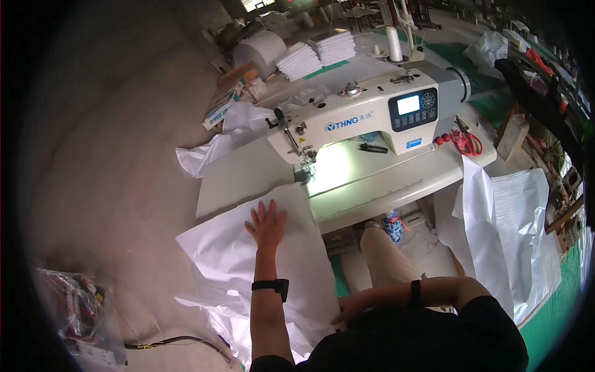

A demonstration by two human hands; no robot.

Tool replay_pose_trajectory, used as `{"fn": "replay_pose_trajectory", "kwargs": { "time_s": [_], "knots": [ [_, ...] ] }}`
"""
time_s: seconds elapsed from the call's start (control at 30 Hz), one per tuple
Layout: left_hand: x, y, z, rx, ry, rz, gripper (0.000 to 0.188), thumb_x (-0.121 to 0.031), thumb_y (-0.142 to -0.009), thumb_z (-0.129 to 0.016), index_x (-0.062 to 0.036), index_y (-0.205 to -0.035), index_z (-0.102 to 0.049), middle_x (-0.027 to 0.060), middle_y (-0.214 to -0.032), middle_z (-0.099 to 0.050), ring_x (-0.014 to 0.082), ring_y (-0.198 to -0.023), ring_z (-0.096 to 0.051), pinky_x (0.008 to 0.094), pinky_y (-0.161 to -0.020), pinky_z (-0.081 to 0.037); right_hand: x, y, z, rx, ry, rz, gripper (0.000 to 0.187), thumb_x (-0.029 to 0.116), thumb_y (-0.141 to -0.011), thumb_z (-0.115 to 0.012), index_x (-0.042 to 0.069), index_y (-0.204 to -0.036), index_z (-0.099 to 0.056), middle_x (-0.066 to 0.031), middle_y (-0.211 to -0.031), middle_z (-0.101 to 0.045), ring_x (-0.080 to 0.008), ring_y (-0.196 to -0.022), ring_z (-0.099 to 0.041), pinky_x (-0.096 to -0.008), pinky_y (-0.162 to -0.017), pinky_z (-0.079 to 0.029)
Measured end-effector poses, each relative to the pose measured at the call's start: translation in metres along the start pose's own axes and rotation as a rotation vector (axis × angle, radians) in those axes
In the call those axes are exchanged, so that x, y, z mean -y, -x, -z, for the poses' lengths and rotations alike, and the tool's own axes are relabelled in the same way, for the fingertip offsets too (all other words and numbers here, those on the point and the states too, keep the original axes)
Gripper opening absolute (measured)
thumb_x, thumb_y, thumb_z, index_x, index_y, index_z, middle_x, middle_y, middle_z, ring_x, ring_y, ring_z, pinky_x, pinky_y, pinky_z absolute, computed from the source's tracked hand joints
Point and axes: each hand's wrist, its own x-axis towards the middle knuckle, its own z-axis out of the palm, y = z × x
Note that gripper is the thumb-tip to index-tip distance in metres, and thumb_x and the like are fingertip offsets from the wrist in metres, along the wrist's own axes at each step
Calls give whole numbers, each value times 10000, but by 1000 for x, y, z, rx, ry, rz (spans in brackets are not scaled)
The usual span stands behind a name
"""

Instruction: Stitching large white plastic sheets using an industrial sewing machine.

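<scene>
A large white glossy sheet [297, 260] hangs over the near left edge of the sewing machine table, its far corner close to the needle and presser foot [307, 170]. My left hand [266, 226] lies flat on the sheet with the fingers spread. At the sheet's right edge, close to my body, my right hand [351, 306] has its fingers closed on the border; the black shirt partly hides them. The white sewing machine [359, 121] stands beyond, its lamp lighting the bed and its small screen [409, 104] glowing.
Red-handled scissors [474, 146] and black thread snips [374, 149] lie on the machine table. More white sheets [520, 217] hang at the right. Folded white stacks [299, 61], a big roll [260, 49] and a thread cone [394, 43] stand behind. A cable [180, 339] crosses the floor.
</scene>
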Motion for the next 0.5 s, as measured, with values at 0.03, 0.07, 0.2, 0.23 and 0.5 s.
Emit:
{"fn": "replay_pose_trajectory", "kwargs": {
  "time_s": [0.03, 0.07, 0.2, 0.23, 0.5],
  "knots": [
    [-3, 1, 2, 6, -8, -41, 560, -531, -899, -355, -295, -1402, -282, 52, -1490, -193, 346, -1368, -146, 639, -1025, -121, -2, 12, 7, -169, 411, 150, 420, 329, -795, -641, -26, -1017, -598, -157, -880, -625, -231, -781, -594, -361, -681, -450],
    [-5, 2, 4, 35, -15, -28, 560, -531, -899, -355, -295, -1402, -282, 52, -1490, -193, 346, -1368, -146, 639, -1025, -121, 4, 13, 14, -254, 693, 206, 419, 336, -809, -625, -31, -1010, -597, -154, -870, -626, -228, -757, -599, -357, -657, -457],
    [-5, -10, 20, 79, -36, -95, 543, -522, -878, -407, -266, -1356, -376, 70, -1458, -255, 356, -1359, -163, 647, -1025, -104, 35, 16, 32, -588, -354, -109, 418, 343, -858, -554, -48, -999, -589, -149, -848, -627, -215, -644, -612, -323, -535, -492],
    [-6, -17, 25, 158, -72, -122, 541, -517, -871, -422, -248, -1340, -401, 79, -1427, -313, 362, -1351, -184, 654, -1018, -130, 41, 14, 34, -580, -318, -128, 405, 324, -858, -550, -57, -993, -584, -152, -844, -627, -220, -638, -620, -323, -525, -509],
    [-43, -84, 31, 131, -52, -204, 455, -459, -775, -607, -133, -1091, -579, 80, -1118, -558, 309, -1112, -489, 605, -944, -304, 28, 26, 37, -517, -345, -163, 471, 371, -869, -534, -95, -886, -601, -147, -788, -640, -215, -638, -636, -328, -561, -514]
  ]
}}
